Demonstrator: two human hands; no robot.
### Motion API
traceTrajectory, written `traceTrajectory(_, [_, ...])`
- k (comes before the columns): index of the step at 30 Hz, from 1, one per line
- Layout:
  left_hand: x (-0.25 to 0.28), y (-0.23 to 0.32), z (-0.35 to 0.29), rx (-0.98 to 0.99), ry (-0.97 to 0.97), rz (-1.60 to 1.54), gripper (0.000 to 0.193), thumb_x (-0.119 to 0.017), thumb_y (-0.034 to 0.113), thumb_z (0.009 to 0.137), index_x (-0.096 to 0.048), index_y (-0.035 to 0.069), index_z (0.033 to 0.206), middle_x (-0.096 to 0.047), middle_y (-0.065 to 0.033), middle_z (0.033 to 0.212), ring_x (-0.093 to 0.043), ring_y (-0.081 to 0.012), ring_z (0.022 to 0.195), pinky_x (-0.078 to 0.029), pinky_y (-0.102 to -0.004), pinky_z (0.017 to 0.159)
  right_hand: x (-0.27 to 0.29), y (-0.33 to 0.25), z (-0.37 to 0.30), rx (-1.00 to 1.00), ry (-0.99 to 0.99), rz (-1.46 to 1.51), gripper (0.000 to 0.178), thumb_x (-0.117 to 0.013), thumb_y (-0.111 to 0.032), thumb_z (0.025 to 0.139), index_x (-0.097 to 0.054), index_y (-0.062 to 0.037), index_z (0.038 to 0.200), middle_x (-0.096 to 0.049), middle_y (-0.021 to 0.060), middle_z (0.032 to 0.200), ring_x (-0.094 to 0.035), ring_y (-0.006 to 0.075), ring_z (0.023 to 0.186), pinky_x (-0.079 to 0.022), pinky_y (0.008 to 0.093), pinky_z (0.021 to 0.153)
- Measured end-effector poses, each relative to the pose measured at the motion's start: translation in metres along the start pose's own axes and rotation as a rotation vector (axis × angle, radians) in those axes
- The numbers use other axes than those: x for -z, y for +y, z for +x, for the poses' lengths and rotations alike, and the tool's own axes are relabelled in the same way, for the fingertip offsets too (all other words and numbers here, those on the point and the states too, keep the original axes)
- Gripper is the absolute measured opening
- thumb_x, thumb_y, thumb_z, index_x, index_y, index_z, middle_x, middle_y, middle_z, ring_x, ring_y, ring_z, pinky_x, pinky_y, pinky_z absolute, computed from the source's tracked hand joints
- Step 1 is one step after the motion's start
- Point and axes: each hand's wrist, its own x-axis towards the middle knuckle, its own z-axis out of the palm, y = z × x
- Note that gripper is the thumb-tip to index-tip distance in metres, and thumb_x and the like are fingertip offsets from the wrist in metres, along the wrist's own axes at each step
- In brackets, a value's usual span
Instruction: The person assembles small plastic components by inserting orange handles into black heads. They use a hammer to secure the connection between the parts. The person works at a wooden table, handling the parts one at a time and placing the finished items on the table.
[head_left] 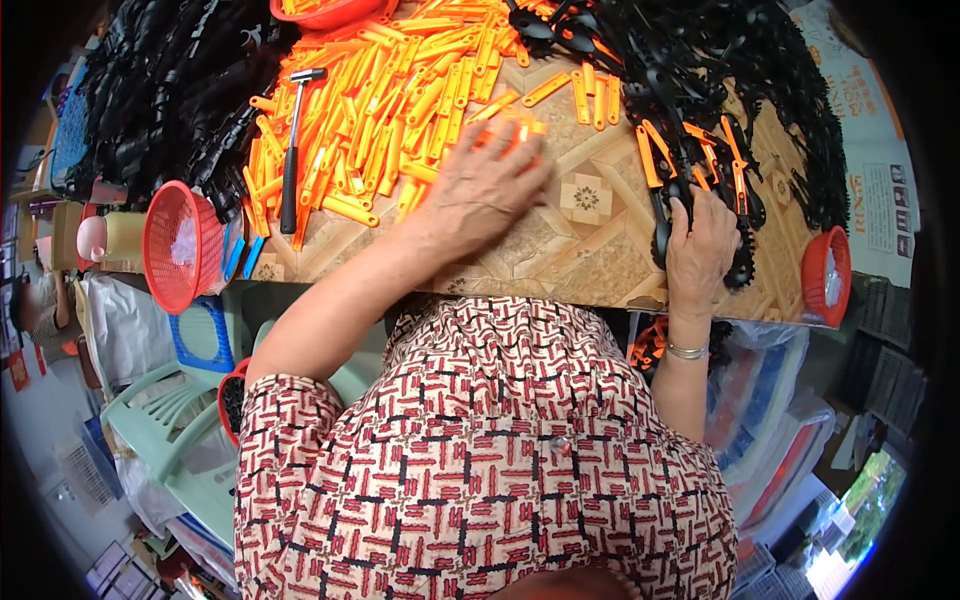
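Observation:
My left hand (490,180) reaches over the right edge of a large heap of flat orange plastic handle pieces (400,90), its fingers spread and slightly bent, with an orange piece just past the fingertips. On the right, my right hand (703,245) is closed over a long black plastic tool (687,150) that shows past the thumb. Around it lie several black tools with orange handle pieces (738,170) set on them. What the fingers of the right hand cover is partly hidden.
A black-handled hammer (290,170) lies on the heap's left side. Black plastic parts (170,110) pile up at the left, and more (770,70) at the far right. Red baskets stand at the table's left (160,245) and right (810,275) ends. A green chair (180,430) is below left.

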Motion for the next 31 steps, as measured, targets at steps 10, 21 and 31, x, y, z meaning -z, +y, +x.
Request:
traceTrajectory(10, [0.03, -0.116, 0.004, 0.339, 0.318, 0.481, 0.017, -0.076, 0.026, 0.086, -0.072, 0.017, 0.1, -0.065, -0.0015, 0.114, -0.057, -0.0279, 0.119, -0.041, -0.0448, 0.099, 0.011, 0.0, 0.006, -0.012, -0.005, 0.028, 0.031, -0.073, -0.026, 0.094, -0.069, -0.0044, 0.117, -0.067, 0.0084, 0.115, -0.061, 0.0268, 0.108, -0.046, 0.041, 0.09])
traceTrajectory(21, [-0.023, -0.096, 0.056, 0.302, 0.042, 0.402, 0.016, -0.072, 0.026, 0.088, -0.07, 0.014, 0.098, -0.066, -0.0054, 0.106, -0.059, -0.0281, 0.11, -0.044, -0.0452, 0.097, 0.003, -0.024, 0.086, 0.276, 0.089, 0.168, 0.026, -0.073, -0.022, 0.089, -0.071, -0.0083, 0.112, -0.067, 0.0054, 0.113, -0.061, 0.024, 0.106, -0.044, 0.0382, 0.091])
traceTrajectory(31, [-0.012, -0.107, 0.046, 0.174, 0.067, -0.35, 0.018, -0.072, 0.019, 0.093, -0.069, 0.014, 0.11, -0.065, -0.0081, 0.115, -0.059, -0.0284, 0.115, -0.043, -0.0459, 0.104, -0.082, -0.082, 0.18, 0.496, 0.084, 0.209, 0.055, -0.08, -0.03, 0.083, -0.063, -0.014, 0.133, -0.059, 0.0096, 0.133, -0.058, 0.0294, 0.113, -0.046, 0.0464, 0.09])
